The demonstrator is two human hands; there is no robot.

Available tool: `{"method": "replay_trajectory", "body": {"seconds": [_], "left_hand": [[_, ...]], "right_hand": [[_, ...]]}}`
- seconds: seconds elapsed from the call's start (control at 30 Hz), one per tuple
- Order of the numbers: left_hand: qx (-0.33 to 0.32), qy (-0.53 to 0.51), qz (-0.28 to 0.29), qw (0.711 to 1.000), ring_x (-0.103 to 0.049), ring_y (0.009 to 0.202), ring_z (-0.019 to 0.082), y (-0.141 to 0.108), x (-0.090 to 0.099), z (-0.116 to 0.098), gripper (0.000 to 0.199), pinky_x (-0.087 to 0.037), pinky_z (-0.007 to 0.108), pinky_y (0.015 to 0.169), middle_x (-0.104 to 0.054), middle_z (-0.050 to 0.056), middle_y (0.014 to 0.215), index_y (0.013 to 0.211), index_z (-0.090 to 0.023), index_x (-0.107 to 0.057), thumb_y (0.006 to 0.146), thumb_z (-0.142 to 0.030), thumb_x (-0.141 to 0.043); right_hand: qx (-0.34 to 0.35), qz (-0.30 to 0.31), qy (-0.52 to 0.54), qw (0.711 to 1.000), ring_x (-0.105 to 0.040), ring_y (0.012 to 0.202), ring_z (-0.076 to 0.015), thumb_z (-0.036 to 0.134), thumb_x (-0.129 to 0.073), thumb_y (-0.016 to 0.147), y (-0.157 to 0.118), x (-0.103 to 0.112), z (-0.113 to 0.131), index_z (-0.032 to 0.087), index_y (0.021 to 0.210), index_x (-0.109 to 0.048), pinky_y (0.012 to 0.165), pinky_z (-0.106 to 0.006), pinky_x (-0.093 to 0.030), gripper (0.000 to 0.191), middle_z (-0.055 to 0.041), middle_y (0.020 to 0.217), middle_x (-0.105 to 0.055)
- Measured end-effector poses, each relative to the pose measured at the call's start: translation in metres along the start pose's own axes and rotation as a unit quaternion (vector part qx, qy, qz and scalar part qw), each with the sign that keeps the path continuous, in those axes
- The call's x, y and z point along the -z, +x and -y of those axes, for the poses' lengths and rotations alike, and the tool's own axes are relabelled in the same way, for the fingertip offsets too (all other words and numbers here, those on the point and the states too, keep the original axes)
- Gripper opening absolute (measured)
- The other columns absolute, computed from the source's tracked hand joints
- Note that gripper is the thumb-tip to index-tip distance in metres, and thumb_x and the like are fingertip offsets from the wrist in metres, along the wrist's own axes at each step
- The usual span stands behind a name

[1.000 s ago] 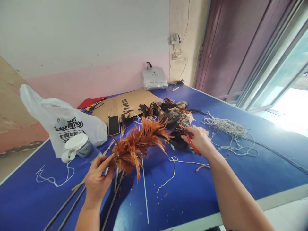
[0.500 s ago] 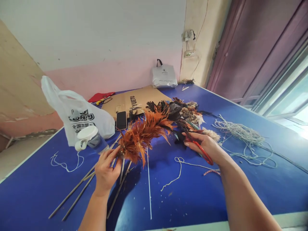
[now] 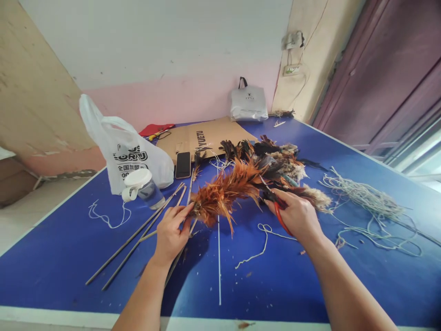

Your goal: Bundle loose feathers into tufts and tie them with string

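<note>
My left hand (image 3: 172,234) is closed on the near end of a feather duster (image 3: 223,191), a long fluffy roll of orange-brown feathers with dark tips. It is held above the table and slants away to the right. In my right hand (image 3: 298,216) are red-handled scissors (image 3: 281,219), their blades pointing up and left at the duster's far end. Whether the blades touch the feathers I cannot tell. Behind my right hand lies a heap of dark and brown feathers (image 3: 275,158). A loose string (image 3: 266,239) curls on the table below the duster.
Thin sticks (image 3: 127,250) lie left on the blue table (image 3: 275,294). Beyond them are a lidded plastic jug (image 3: 146,188), a white plastic bag (image 3: 131,151), a phone (image 3: 183,164) and flat cardboard (image 3: 213,133). Tangled string (image 3: 365,197) lies right; a silver bag (image 3: 248,103) stands at the wall.
My right hand has turned the scissors so their blades show by the duster's far end. My left hand still holds the duster. The whole view has shifted, moving the scene rightward.
</note>
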State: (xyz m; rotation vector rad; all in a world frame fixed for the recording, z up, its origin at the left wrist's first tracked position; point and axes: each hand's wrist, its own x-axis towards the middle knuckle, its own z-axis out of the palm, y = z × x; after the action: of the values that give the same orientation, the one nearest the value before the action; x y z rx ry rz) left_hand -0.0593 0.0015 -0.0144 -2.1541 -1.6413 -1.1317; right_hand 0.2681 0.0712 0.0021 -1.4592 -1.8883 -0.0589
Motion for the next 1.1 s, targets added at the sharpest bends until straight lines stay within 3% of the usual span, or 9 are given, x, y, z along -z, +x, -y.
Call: {"method": "replay_trajectory", "body": {"seconds": [0.17, 0.23, 0.3, 0.43, 0.5, 0.63, 0.87, 0.97, 1.1], "left_hand": [[0.059, -0.054, 0.02, 0.997, -0.058, 0.091, 0.018, -0.002, -0.004, -0.003, 0.033, -0.045, 0.032, 0.084, -0.063, 0.006, 0.1, 0.115, -0.024, -0.059, 0.083, -0.021, -0.048], [0.101, -0.109, 0.035, 0.988, -0.058, 0.093, 0.018, -0.002, -0.005, -0.005, 0.032, -0.044, 0.031, 0.084, -0.064, 0.006, 0.101, 0.114, -0.023, -0.06, 0.084, -0.023, -0.048], [0.151, -0.183, 0.051, 0.97, -0.059, 0.094, 0.019, -0.002, -0.006, -0.008, 0.031, -0.043, 0.03, 0.084, -0.065, 0.006, 0.102, 0.111, -0.021, -0.062, 0.084, -0.025, -0.049], [0.258, -0.323, 0.046, 0.909, -0.059, 0.076, 0.015, -0.001, -0.011, -0.011, 0.027, -0.044, 0.026, 0.07, -0.067, 0.006, 0.09, 0.101, -0.018, -0.065, 0.08, -0.032, -0.054], [0.303, -0.386, 0.061, 0.869, -0.052, 0.056, 0.01, -0.001, -0.013, -0.012, 0.027, -0.04, 0.023, 0.055, -0.066, 0.004, 0.077, 0.094, -0.015, -0.065, 0.079, -0.036, -0.056], [0.343, -0.483, 0.073, 0.803, -0.041, 0.044, 0.006, 0.004, -0.011, -0.018, 0.026, -0.031, 0.019, 0.044, -0.058, 0.0, 0.059, 0.082, -0.015, -0.059, 0.075, -0.04, -0.061], [0.373, -0.6, 0.081, 0.703, -0.04, 0.046, 0.002, 0.02, 0.006, -0.042, 0.03, -0.021, 0.015, 0.038, -0.059, 0.002, 0.074, 0.084, -0.014, -0.058, 0.066, -0.035, -0.071], [0.404, -0.62, 0.075, 0.669, -0.043, 0.048, 0.003, 0.026, 0.007, -0.052, 0.03, -0.024, 0.014, 0.038, -0.057, 0.0, 0.068, 0.076, -0.013, -0.057, 0.061, -0.031, -0.076], [0.402, -0.66, 0.064, 0.632, -0.049, 0.054, 0.005, 0.031, 0.003, -0.06, 0.028, -0.031, 0.015, 0.042, -0.056, 0.001, 0.069, 0.075, -0.012, -0.058, 0.063, -0.031, -0.075]], "right_hand": [[-0.011, -0.028, 0.087, 0.996, -0.063, 0.083, -0.0227, 0.04, -0.061, 0.073, 0.003, 0.003, 0.004, 0.021, 0.105, -0.065, 0.075, -0.033, -0.048, 0.038, -0.0072, 0.097, -0.067], [-0.024, 0.006, 0.169, 0.985, -0.062, 0.079, -0.0215, 0.041, -0.062, 0.072, 0.002, 0.011, 0.009, 0.019, 0.105, -0.065, 0.074, -0.033, -0.048, 0.039, -0.0074, 0.093, -0.066], [-0.056, 0.113, 0.287, 0.95, -0.06, 0.069, -0.0186, 0.041, -0.062, 0.072, -0.001, 0.019, 0.016, 0.017, 0.107, -0.064, 0.069, -0.032, -0.049, 0.042, -0.0065, 0.084, -0.065], [-0.076, 0.372, 0.456, 0.805, -0.058, 0.068, -0.0171, 0.039, -0.063, 0.073, -0.011, 0.027, 0.027, 0.015, 0.111, -0.061, 0.065, -0.03, -0.048, 0.045, -0.0068, 0.081, -0.064], [-0.064, 0.43, 0.449, 0.781, -0.057, 0.071, -0.0166, 0.038, -0.064, 0.073, -0.014, 0.024, 0.03, 0.015, 0.11, -0.061, 0.065, -0.029, -0.048, 0.044, -0.0064, 0.082, -0.063], [-0.037, 0.454, 0.39, 0.8, -0.053, 0.067, -0.0136, 0.04, -0.063, 0.073, -0.014, 0.013, 0.036, 0.015, 0.109, -0.062, 0.062, -0.026, -0.045, 0.044, -0.0036, 0.078, -0.06], [-0.097, 0.404, 0.407, 0.814, -0.045, 0.051, -0.0097, 0.048, -0.061, 0.072, -0.018, -0.005, 0.051, 0.012, 0.114, -0.058, 0.051, -0.023, -0.04, 0.055, -0.0001, 0.065, -0.052], [-0.109, 0.36, 0.403, 0.835, -0.042, 0.048, -0.0095, 0.05, -0.06, 0.072, -0.023, -0.012, 0.058, 0.013, 0.115, -0.058, 0.048, -0.023, -0.039, 0.057, 0.0008, 0.06, -0.051], [-0.096, 0.257, 0.375, 0.885, -0.045, 0.054, -0.0108, 0.05, -0.06, 0.071, -0.022, -0.015, 0.069, 0.015, 0.111, -0.062, 0.051, -0.023, -0.04, 0.053, -0.0008, 0.066, -0.055]]}}
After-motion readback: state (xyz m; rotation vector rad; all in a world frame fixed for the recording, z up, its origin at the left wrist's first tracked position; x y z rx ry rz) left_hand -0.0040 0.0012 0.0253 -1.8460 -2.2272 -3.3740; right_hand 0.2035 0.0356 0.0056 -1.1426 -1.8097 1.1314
